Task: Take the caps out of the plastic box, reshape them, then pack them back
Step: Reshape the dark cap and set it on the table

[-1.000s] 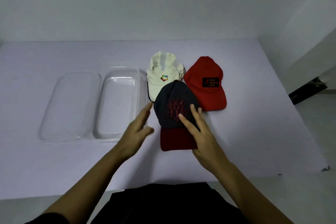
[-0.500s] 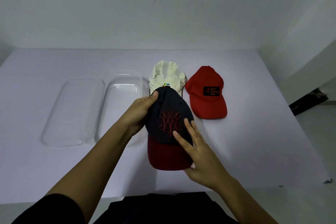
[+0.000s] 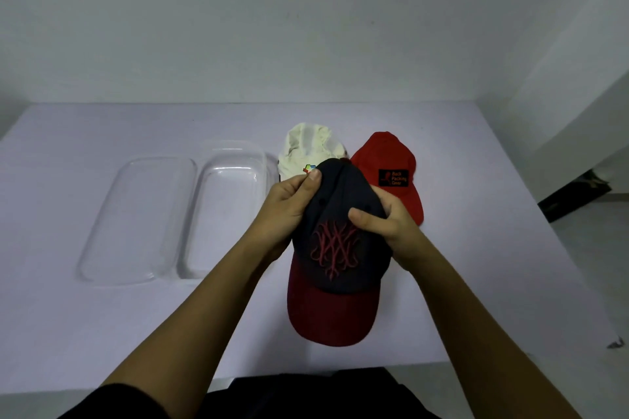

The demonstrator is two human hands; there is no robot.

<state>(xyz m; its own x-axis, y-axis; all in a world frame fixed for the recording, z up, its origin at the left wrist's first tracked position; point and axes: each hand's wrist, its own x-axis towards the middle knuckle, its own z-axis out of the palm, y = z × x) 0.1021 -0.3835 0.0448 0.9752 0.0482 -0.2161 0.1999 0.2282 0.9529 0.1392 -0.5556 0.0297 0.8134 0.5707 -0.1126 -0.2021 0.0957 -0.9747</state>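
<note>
A dark navy cap with a red stitched emblem and a dark red brim is lifted above the white table. My left hand grips the left side of its crown, thumb on top. My right hand pinches the crown's right side. Behind it a crumpled cream cap and a red cap with a black patch lie on the table. The clear plastic box stands empty to the left, its clear lid lying flat beside it.
The white table ends at a wall behind and drops off at its right edge. A dark object lies on the floor to the right. My dark clothing fills the bottom of the view.
Both hands have closed on the navy cap and lifted it off the table toward me. My left hand came in from the box side. The other two caps have not moved.
</note>
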